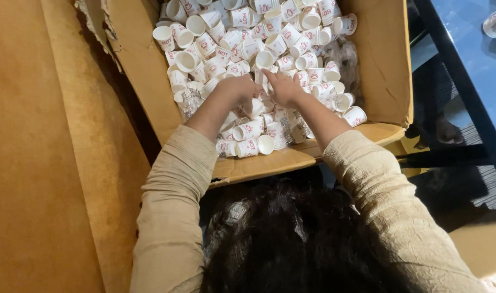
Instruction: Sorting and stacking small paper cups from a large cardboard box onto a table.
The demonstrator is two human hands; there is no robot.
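- Your left hand (238,87) is down in the heap of small white paper cups (248,51), near the middle of the open cardboard box (383,65).
- Its fingers are curled downward among the cups and touch them; I cannot tell from this view if they close around one cup or only rest on the heap.
- Your right hand (283,87) is just beside the left one, a little to its right, also pressed into the cups.
- The fingers of your right hand are spread loosely and point toward the far side of the box; whether they hold a cup is hidden by the hand itself.
- The two hands are near each other, with only a few cups showing between them.
- The cups lie loose on all sides of your hands: many behind them toward the far wall, some in front toward the near wall, most on their side with red print.
- One cup with its open mouth toward you (265,144) lies near the front edge, between your two forearms.
- Clear plastic wrap (345,57) lies among the cups to the right of your right hand.
- Both your sleeves (174,179) are beige, and dark hair (291,239) fills the low part of the view.
- The box stands on a brown surface (36,163); a dark blue table (470,49) is at the right.
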